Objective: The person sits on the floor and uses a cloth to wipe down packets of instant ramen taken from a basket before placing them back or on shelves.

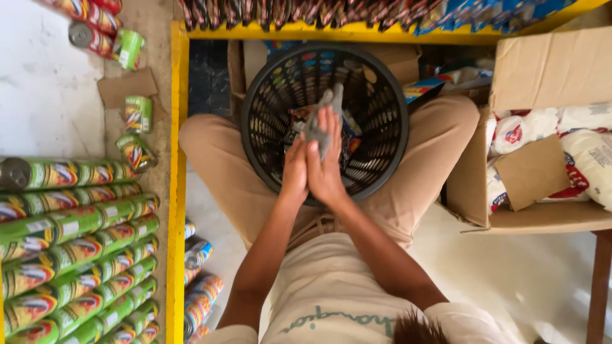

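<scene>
Grey cloth [322, 118]: held over the black mesh basket [268, 89], long axis running away from you, upright. Your right hand [326, 169] fingers clamp it; your left hand [294, 172] presses alongside, fingers together. Green cans [76, 255] lie well left of the basket.

Black basket [382, 95]: mouth open above; hands [312, 169] and grey cloth [322, 121] fill its near side; cardboard box [472, 185] crowds right; yellow shelf post [176, 159] left
</scene>
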